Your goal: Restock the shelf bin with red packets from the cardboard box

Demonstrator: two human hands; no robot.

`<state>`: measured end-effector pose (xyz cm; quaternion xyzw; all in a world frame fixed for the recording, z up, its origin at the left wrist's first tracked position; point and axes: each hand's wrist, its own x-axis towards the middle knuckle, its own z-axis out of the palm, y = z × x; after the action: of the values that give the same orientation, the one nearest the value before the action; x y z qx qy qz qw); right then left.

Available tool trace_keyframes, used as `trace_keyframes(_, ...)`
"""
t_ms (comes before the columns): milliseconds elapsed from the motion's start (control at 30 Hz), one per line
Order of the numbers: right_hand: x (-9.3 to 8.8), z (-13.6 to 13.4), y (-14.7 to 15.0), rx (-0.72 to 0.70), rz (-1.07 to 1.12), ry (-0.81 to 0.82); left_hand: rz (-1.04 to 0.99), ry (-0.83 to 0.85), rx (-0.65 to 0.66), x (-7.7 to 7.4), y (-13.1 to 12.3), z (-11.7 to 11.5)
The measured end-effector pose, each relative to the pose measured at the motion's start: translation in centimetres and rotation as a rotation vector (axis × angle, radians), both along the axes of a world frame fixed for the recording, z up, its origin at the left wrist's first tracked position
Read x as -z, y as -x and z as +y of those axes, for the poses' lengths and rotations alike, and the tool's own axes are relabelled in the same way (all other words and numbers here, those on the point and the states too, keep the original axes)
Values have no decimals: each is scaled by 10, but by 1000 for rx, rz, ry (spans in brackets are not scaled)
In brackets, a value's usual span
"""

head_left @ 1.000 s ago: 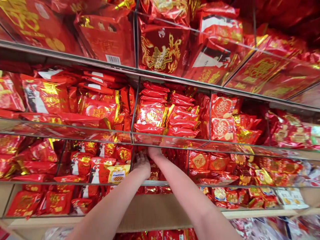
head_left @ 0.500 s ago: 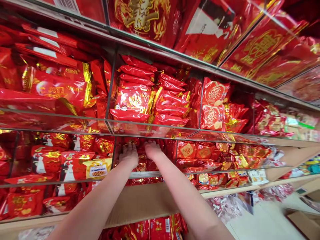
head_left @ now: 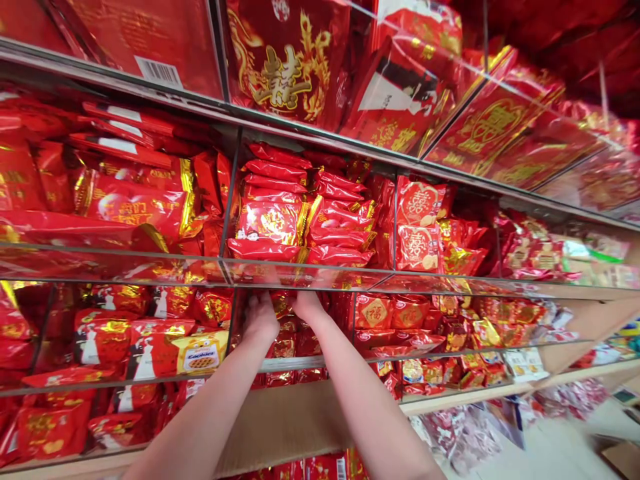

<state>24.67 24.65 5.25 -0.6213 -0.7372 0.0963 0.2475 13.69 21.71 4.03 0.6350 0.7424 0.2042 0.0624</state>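
Observation:
Both my arms reach up into the middle bin of a clear-fronted shelf packed with red and gold snack packets. My left hand (head_left: 261,319) is deep in that bin among small red packets (head_left: 284,345), its fingers hidden behind the bin above. My right hand (head_left: 306,307) lies close beside it, its fingers also tucked out of sight under the clear front (head_left: 300,275) of the upper bin. What either hand holds cannot be made out.
A stack of red packets (head_left: 273,223) fills the bin just above my hands. A yellow cookie packet (head_left: 200,352) lies in the bin to the left. Large red gift bags (head_left: 287,67) fill the top shelf. The wooden shelf edge (head_left: 295,417) runs below, with floor at the lower right.
The view has swung slightly. Both hands have stayed in the same middle bin, pushed a little further up under the upper bin's front.

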Motion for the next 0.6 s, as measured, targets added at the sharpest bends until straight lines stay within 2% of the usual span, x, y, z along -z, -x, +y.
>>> trace_keyframes(100, 12, 6, 0, 61, 81, -21, 49, -54, -5, -3, -2, -3)
trace_keyframes(200, 22, 11, 4, 90, 133, -4, 115, -102, 51, -7, -4, -10)
trace_keyframes(267, 28, 12, 9, 88, 144, 15, 153, -76, 113, -7, -4, -12)
trace_keyframes(367, 34, 11, 16, 69, 119, 42, 189, 51, 158, 0, -3, -10)
trace_keyframes(467, 30, 8, 17, 60, 50, 42, 202, 149, 127, 8, -3, -6)
trace_keyframes(600, 15, 8, 13, 93, -69, -81, 204, 179, 102, 8, -3, -5)
